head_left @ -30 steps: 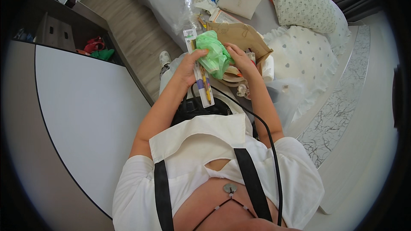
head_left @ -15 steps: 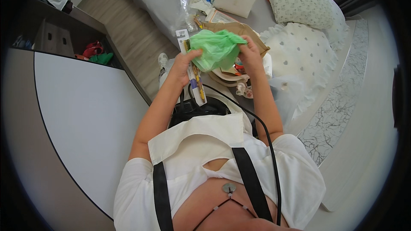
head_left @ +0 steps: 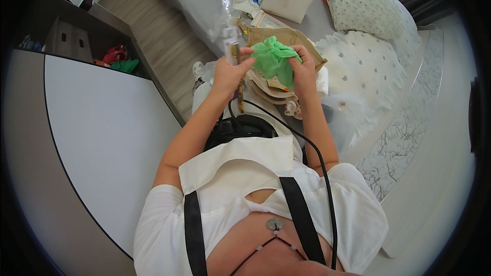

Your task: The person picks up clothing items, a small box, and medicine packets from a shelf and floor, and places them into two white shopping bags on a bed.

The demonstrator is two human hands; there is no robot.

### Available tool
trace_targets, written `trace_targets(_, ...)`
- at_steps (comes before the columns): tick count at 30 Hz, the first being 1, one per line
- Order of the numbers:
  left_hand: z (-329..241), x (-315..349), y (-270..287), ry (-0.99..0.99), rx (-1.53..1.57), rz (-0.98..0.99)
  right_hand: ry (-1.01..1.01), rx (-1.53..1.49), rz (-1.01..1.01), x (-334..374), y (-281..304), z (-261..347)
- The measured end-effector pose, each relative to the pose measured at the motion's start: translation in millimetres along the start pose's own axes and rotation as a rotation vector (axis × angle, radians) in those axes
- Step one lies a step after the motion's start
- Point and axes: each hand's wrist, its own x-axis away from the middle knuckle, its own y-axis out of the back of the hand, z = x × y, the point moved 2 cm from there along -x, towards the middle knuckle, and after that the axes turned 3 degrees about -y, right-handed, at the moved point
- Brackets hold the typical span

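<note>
- Observing both hands raised over the bed [head_left: 204, 0], I am noting:
- left hand [head_left: 228, 73] gripping green bag [head_left: 273, 60] and a thin packaged stick [head_left: 236, 69].
- right hand [head_left: 305, 71] pinching the bag's other side, above brown paper bags [head_left: 286, 38].

Left hand [head_left: 229, 74] and right hand [head_left: 303, 69] grip a green bag [head_left: 273, 60]
</note>
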Motion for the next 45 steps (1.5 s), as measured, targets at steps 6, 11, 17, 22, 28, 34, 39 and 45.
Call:
trace_targets(6,9,-2,-13,-0.301,-0.117,-0.032,0.091,0.261,0.149,5,-14,5)
trace_targets(11,8,-2,-6,-0.183,-0.213,-0.065,0.219,0.399,0.181,9,-18,10)
trace_targets(17,-2,3,-3,-0.211,-0.313,-0.1,0.393,0.732,0.1,5,2,23)
trace_targets(22,-3,2,0,-0.121,-0.247,-0.085,0.364,0.705,0.108,3,7,34)
trace_targets(28,2,1,-6,-0.159,-0.232,-0.065,0.336,0.662,0.136,8,-4,42)
trace_targets(34,9,-3,-5,-0.176,-0.274,-0.071,0.407,1.039,0.099,21,-37,29)
trace_targets(39,6,-1,-4,-0.157,-0.278,-0.06,0.251,0.887,0.097,14,-35,21)
trace_targets(45,-3,1,-4,-0.144,-0.237,0.057,0.118,0.8,0.126,7,-21,17)
